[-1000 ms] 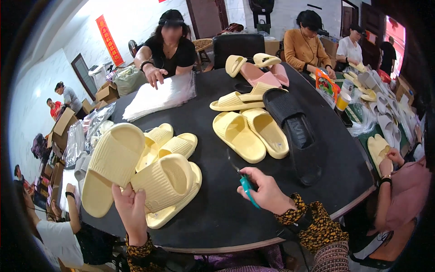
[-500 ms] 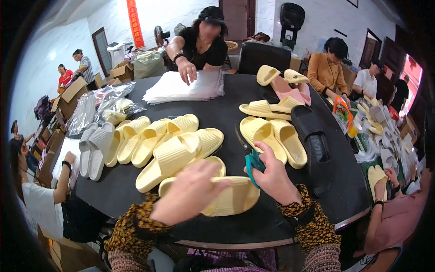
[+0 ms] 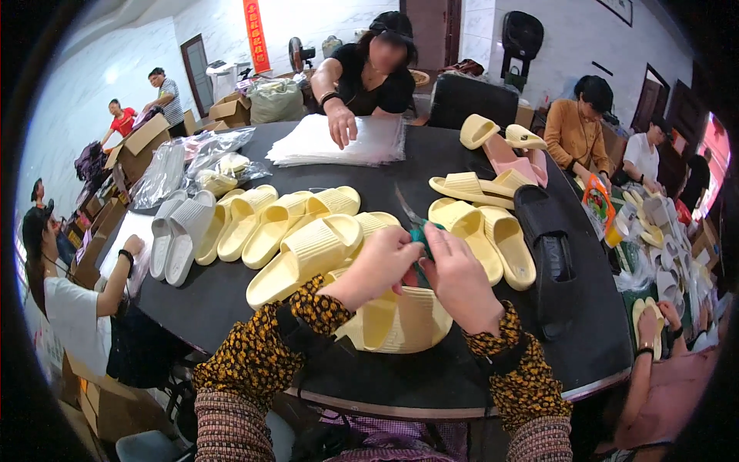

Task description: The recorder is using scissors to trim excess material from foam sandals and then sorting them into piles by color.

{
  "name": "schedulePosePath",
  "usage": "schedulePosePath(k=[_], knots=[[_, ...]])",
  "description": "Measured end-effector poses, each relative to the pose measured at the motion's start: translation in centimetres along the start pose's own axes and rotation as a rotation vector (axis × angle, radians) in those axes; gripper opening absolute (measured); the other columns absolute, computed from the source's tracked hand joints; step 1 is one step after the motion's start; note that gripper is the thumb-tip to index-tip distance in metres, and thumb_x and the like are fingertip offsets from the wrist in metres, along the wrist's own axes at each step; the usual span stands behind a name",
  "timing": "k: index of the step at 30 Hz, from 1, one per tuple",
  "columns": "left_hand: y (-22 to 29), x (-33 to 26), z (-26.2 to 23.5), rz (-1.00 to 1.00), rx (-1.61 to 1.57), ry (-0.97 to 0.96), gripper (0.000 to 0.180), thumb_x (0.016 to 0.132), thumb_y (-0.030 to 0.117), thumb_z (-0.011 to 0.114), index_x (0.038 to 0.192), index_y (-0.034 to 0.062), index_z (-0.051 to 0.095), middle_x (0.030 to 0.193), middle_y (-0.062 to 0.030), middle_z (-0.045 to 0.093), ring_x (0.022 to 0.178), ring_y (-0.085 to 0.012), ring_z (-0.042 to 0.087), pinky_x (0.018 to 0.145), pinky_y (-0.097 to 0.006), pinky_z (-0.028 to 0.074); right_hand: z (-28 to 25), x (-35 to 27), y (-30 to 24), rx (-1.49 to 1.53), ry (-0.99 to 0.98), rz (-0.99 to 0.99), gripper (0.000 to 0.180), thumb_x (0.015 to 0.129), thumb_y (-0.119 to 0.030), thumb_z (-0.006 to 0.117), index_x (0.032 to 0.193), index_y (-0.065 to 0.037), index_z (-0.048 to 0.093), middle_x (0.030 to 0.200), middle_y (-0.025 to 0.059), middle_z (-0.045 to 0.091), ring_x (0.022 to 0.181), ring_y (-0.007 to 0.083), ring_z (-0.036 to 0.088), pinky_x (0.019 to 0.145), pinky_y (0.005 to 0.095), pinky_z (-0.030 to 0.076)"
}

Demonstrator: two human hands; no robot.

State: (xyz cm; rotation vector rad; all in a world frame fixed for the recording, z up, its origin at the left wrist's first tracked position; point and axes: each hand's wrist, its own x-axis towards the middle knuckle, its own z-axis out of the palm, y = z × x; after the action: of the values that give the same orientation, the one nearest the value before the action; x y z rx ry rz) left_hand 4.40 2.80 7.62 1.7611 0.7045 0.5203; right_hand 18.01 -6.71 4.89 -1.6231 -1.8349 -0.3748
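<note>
My right hand is wrapped round scissors with teal handles, their blades pointing away from me. Right beside it, my left hand is closed, its fingertips against the scissors' handles; what they pinch, if anything, is hidden. Under both hands lies a pale yellow slide sandal, partly covered by them. Just beyond my left hand rests another yellow slide with a ribbed strap. A pair of yellow slides lies to the right of the scissors.
Grey slides and several more yellow ones line the left of the black table. A black sandal lies at right. Across the table, a person's hand touches a stack of clear bags. Other people work on both sides.
My left hand has moved right and up from over the near slides to meet my right hand at the scissors. The whole view has shifted slightly.
</note>
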Motion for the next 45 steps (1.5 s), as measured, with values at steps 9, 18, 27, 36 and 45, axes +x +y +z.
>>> schedulePosePath(k=[9,18,27,36,45], knots=[[-1.3,7.3,-8.0,0.064,-0.075,0.349,0.019,0.086,0.009,0.053,0.088,-0.0098,0.056,0.074,-0.0125,0.059,0.056,-0.0192,0.064,0.04,-0.029,0.052,-2.6,-3.5,0.3,0.111,-0.036,0.015,0.038,0.082,-0.012,0.066,0.116,0.0,0.054,0.123,0.0206,0.049,0.113,0.0364,0.051,0.095,0.0408,0.044],[-4.3,12.2,-13.0,0.033,0.01,0.512,0.023,0.086,0.009,0.054,0.088,-0.0138,0.056,0.078,-0.0146,0.06,0.059,-0.0212,0.066,0.045,-0.031,0.056,-4.9,-7.7,1.9,0.153,-0.112,0.111,0.039,0.079,-0.011,0.068,0.114,-0.001,0.056,0.122,0.0171,0.051,0.109,0.0334,0.052,0.094,0.0397,0.043],[-5.0,14.6,-15.3,0.025,0.014,0.582,0.025,0.087,0.013,0.055,0.089,-0.0118,0.054,0.076,-0.0159,0.061,0.059,-0.0214,0.064,0.047,-0.031,0.055,-3.5,-9.0,3.0,0.293,-0.093,0.187,0.033,0.079,-0.012,0.068,0.11,-0.004,0.058,0.121,0.0164,0.054,0.109,0.0324,0.053,0.094,0.0395,0.043],[-6.0,16.2,-17.4,0.086,-0.077,0.606,0.027,0.084,0.012,0.053,0.089,-0.0149,0.054,0.077,-0.0179,0.061,0.059,-0.0242,0.065,0.046,-0.034,0.057,-3.3,-9.5,3.8,0.328,-0.096,0.229,0.03,0.08,-0.012,0.067,0.108,-0.004,0.06,0.118,0.0152,0.057,0.107,0.0317,0.055,0.092,0.0394,0.044],[-4.0,12.5,-16.9,-0.035,0.13,0.367,0.031,0.089,0.023,0.055,0.1,-0.0065,0.058,0.079,-0.0101,0.063,0.061,-0.0159,0.062,0.051,-0.027,0.052,-2.6,-9.9,4.5,0.416,-0.114,0.223,0.032,0.081,-0.015,0.067,0.108,-0.002,0.058,0.112,0.0165,0.059,0.102,0.0328,0.057,0.089,0.0404,0.045]])
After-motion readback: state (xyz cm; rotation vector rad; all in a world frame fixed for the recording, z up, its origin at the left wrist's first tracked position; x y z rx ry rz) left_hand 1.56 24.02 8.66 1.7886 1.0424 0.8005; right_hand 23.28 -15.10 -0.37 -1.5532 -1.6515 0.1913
